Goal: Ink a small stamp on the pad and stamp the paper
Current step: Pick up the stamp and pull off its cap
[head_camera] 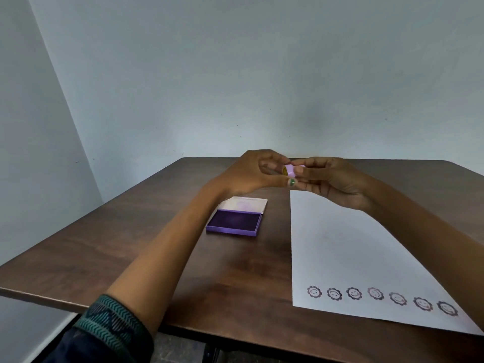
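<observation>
Both hands are raised above the far middle of the table and meet around a small lilac stamp (290,171) with a yellow end. My right hand (327,182) pinches the stamp from the right. Fingertips of my left hand (258,172) touch its left end. Below them lies the purple ink pad (237,221), open, with its pale lid folded back. A white sheet of paper (348,252) lies to the right of the pad. Along the sheet's near edge runs a row of several flower-face prints (377,294).
The dark brown wooden table (131,244) has its left edge and near edge in view. Pale walls rise behind and to the left. A patterned teal sleeve (112,320) covers my left upper arm at the bottom left.
</observation>
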The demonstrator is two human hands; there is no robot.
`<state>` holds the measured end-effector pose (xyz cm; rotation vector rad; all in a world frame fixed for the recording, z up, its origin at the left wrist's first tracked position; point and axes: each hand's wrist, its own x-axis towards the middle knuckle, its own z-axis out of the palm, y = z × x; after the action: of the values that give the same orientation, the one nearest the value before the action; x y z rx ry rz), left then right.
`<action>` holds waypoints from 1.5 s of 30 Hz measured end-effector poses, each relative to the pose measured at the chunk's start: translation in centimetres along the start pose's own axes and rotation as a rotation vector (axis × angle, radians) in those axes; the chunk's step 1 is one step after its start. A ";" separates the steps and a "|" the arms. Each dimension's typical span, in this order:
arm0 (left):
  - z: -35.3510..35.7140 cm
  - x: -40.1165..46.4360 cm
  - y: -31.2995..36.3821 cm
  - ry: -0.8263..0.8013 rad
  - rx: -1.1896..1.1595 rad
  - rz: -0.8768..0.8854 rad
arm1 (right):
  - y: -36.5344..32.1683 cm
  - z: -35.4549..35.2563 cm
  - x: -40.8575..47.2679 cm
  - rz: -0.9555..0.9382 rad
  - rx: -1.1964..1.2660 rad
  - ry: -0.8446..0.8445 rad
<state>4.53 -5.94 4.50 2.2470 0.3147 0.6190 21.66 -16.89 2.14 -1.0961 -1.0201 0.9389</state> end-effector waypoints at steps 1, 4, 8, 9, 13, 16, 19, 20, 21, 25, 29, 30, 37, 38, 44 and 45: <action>0.3 0.5 0.4 0.025 0.025 0.019 | 0.0 -0.2 -0.1 -0.007 0.055 0.003; 1.6 1.3 0.7 0.131 0.028 0.076 | -0.1 -1.2 -0.4 -0.023 0.166 0.028; 3.4 1.1 -0.3 0.267 -0.014 0.131 | 0.3 -1.7 -0.5 -0.007 0.181 0.004; 3.6 1.0 -0.6 0.276 -0.016 0.142 | 0.4 -1.7 -0.6 0.003 0.186 -0.009; 3.6 0.4 -0.9 0.299 -0.046 0.184 | 0.4 -1.3 -0.6 0.027 0.212 -0.036; 3.8 0.2 -0.7 0.314 -0.071 0.177 | 0.4 -1.2 -0.7 0.019 0.200 -0.027; 3.6 0.2 -0.7 0.331 -0.078 0.170 | 0.3 -1.1 -0.7 -0.002 0.200 -0.013; 3.6 0.2 -0.7 0.333 -0.082 0.176 | 0.3 -1.1 -0.6 -0.009 0.202 -0.011; 3.5 0.2 -0.7 0.336 -0.086 0.183 | 0.3 -1.0 -0.5 -0.016 0.203 -0.009; 3.5 0.1 -0.6 0.354 -0.135 0.197 | 0.4 -0.8 -0.4 -0.078 0.184 0.014; 3.5 0.2 -0.7 0.372 -0.251 0.194 | 0.4 -0.5 -0.3 -0.157 0.157 0.012; 3.4 0.2 -0.7 0.375 -0.266 0.187 | 0.4 -0.5 -0.3 -0.167 0.146 0.015; 2.8 0.6 -1.7 0.426 -0.202 0.139 | 0.4 -1.0 -0.3 -0.146 0.215 0.059; 2.7 0.6 -1.9 0.416 -0.174 0.121 | 0.4 -1.0 -0.4 -0.138 0.230 0.053; 2.8 0.8 -3.7 0.209 0.071 -0.008 | 0.1 -1.0 -0.9 -0.078 0.272 -0.002; 2.9 0.8 -4.0 0.168 0.139 -0.024 | 0.0 -0.9 -1.0 -0.069 0.274 -0.011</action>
<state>6.62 -4.75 0.14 2.3236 0.4809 0.7962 22.29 -18.07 1.84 -0.8241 -0.9022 0.9972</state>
